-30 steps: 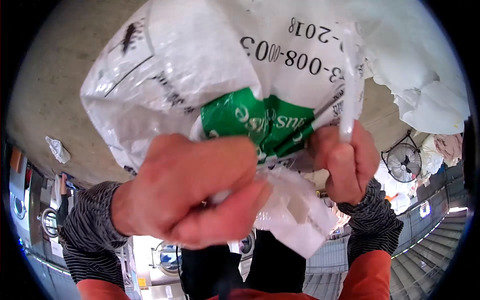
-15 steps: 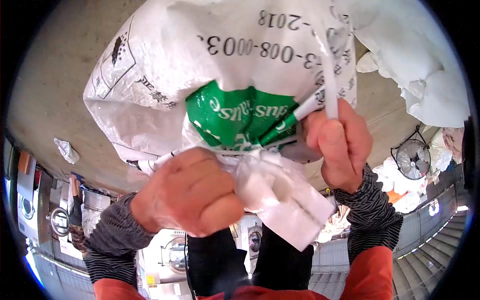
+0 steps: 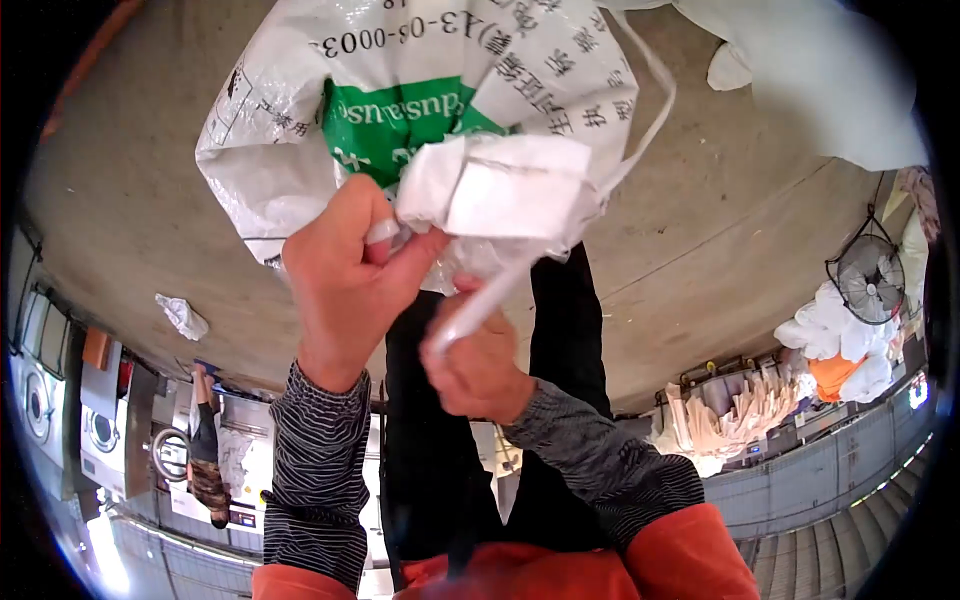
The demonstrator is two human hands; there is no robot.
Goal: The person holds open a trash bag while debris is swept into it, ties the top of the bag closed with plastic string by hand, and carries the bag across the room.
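A large white plastic sack (image 3: 270, 150) with black print and a green patch is gathered at its mouth. My left hand (image 3: 345, 275) is closed around the gathered neck, thumb and fingers pinching it. A folded white flap (image 3: 520, 190) of the sack's mouth sticks out beside that hand. From the sack's right side a thin white plastic strip (image 3: 645, 150) loops down to my right hand (image 3: 475, 360), whose fingers are wrapped around it, below and right of the left one. Clear crumpled plastic (image 3: 470, 258) shows between the two hands.
Concrete floor (image 3: 690, 260) surrounds the sack, with white sheeting (image 3: 840, 90) at upper right. A small white scrap (image 3: 182, 315) lies at left. Farther off are a fan (image 3: 868, 280), piled cloth (image 3: 735, 415), washing machines (image 3: 100, 430) and another person (image 3: 208, 450).
My right hand has moved down and left with the strip, close to my left hand. The left hand has risen and turned, and the folded flap now points up and right.
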